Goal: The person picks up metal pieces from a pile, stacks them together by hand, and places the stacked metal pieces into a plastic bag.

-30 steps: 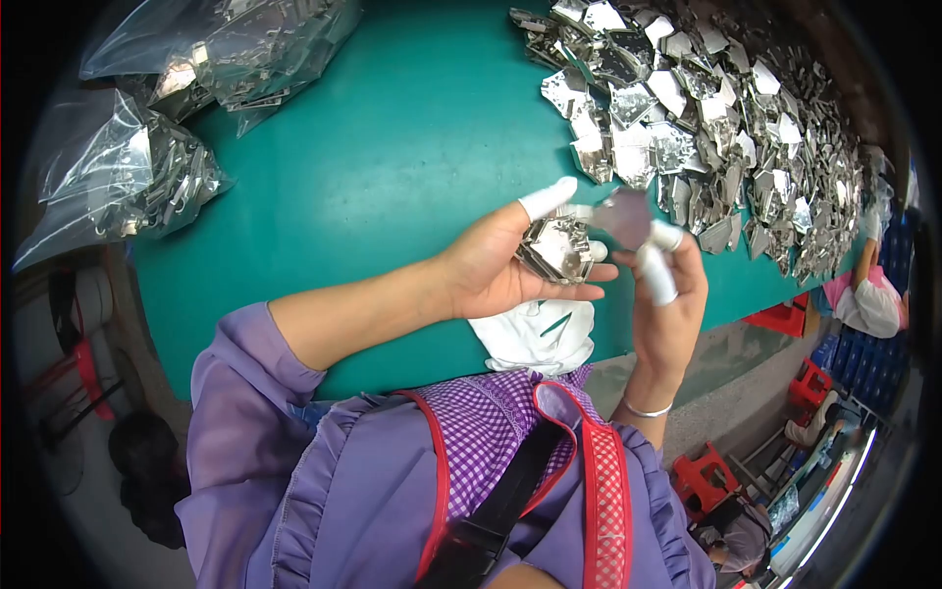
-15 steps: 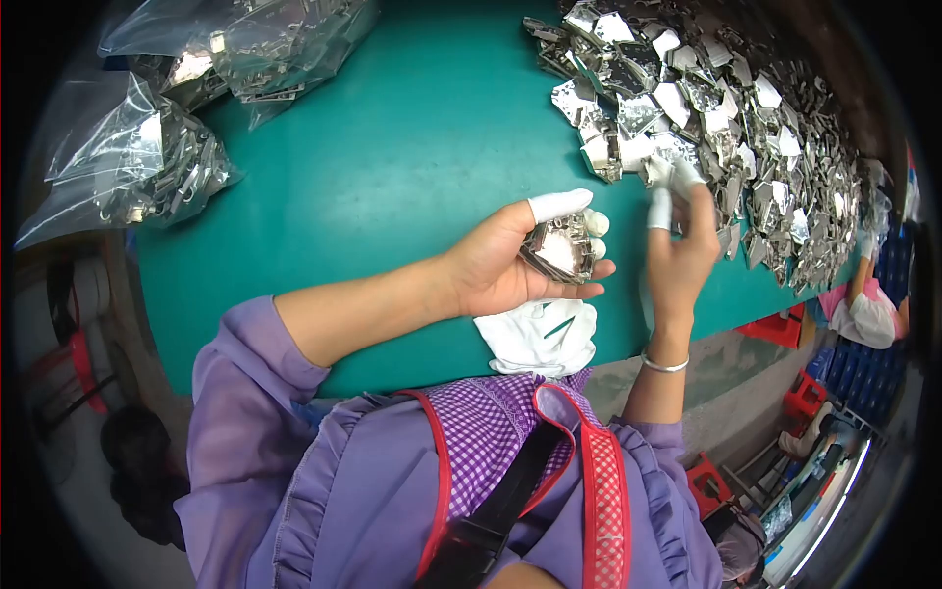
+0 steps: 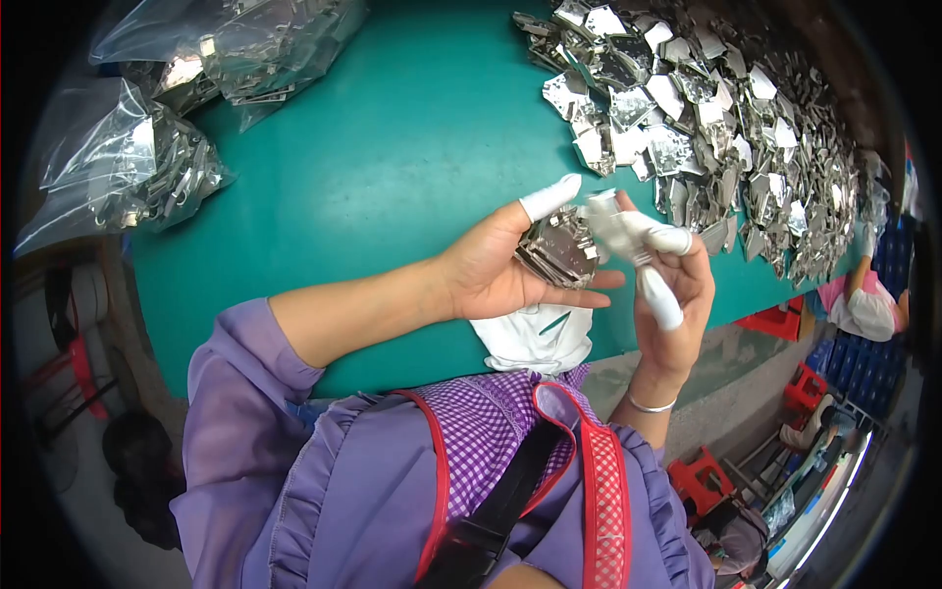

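My left hand (image 3: 500,255) lies palm up over the green table (image 3: 392,147), its fingers round a stack of shiny metal plates (image 3: 561,247). White covers sit on its thumb and some fingertips. Just to the right, my right hand (image 3: 672,275), also with white finger covers, pinches a metal piece (image 3: 616,228) that is blurred by motion, close beside the stack. A crumpled white cloth (image 3: 520,339) lies below my left hand at the table's front edge. Toward the upper right spreads a large heap of metal plates (image 3: 677,108).
Clear plastic bags (image 3: 147,162) filled with metal parts stand at the upper left. Another person (image 3: 865,299) is at the far right. Red stools (image 3: 702,481) and a black strap across the apron are lower in view.
My right hand has moved from the heap down and left to my left hand, now with a metal piece in its fingers. The top of the held stack looks darker.
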Motion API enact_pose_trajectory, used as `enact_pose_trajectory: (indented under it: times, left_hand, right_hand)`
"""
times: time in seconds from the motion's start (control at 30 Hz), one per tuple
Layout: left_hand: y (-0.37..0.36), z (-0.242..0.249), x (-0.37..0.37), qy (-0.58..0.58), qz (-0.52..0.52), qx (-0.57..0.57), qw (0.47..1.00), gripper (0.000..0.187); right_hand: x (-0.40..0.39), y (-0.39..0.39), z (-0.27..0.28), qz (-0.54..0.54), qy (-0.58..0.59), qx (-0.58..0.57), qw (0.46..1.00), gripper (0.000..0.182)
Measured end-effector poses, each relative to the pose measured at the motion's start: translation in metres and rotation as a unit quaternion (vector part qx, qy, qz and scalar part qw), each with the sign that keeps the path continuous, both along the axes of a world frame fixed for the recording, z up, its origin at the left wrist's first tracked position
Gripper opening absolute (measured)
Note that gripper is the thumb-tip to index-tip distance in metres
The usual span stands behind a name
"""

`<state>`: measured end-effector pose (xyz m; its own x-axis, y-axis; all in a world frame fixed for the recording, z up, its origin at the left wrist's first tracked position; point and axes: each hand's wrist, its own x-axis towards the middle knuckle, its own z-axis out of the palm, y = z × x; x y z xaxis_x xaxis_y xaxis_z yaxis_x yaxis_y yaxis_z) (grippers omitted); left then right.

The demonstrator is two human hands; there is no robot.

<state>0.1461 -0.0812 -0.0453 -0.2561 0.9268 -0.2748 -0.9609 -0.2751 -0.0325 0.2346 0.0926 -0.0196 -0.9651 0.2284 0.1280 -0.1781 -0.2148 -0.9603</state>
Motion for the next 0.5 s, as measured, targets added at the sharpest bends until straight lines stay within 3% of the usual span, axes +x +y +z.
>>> enact_pose_trajectory:
  times: [0.03, 0.07, 0.1, 0.17, 0.2, 0.27, 0.37, 0.43, 0.5]
  left_hand:
    - [0.0, -0.002, -0.001, 0.0, -0.011, 0.004, 1.0, 0.05]
    - [0.0, -0.008, -0.002, -0.009, -0.001, 0.026, 1.0, 0.05]
    - [0.001, -0.012, -0.003, -0.019, 0.009, 0.048, 0.999, 0.051]
    - [-0.001, -0.009, -0.003, -0.002, 0.009, 0.041, 0.999, 0.05]
    - [-0.001, -0.008, -0.003, 0.005, 0.012, 0.035, 0.999, 0.049]
    - [-0.001, -0.006, -0.002, 0.012, 0.012, 0.017, 1.0, 0.048]
    - [0.0, -0.005, -0.001, 0.01, 0.007, 0.019, 1.0, 0.049]
    - [-0.001, -0.004, -0.002, 0.025, 0.01, 0.007, 1.0, 0.049]
    - [-0.001, -0.006, -0.002, 0.026, -0.004, 0.005, 1.0, 0.048]
  right_hand:
    - [-0.005, -0.005, 0.01, 0.04, 0.029, 0.01, 0.999, 0.03]
    - [-0.011, -0.003, 0.009, 0.019, 0.045, -0.012, 0.999, 0.027]
    - [-0.018, 0.004, 0.011, -0.022, 0.029, 0.036, 0.999, 0.025]
    - [-0.036, 0.01, 0.004, -0.083, -0.027, 0.251, 0.964, 0.025]
    - [-0.045, 0.012, -0.003, -0.086, -0.021, 0.347, 0.934, 0.025]
    - [-0.061, -0.001, -0.004, -0.079, 0.018, 0.563, 0.822, 0.03]
    - [-0.074, -0.005, -0.012, -0.034, 0.045, 0.674, 0.736, 0.025]
    - [-0.075, -0.001, -0.019, -0.068, 0.051, 0.644, 0.76, 0.025]
    - [-0.067, 0.001, -0.014, -0.134, -0.021, 0.549, 0.825, 0.027]
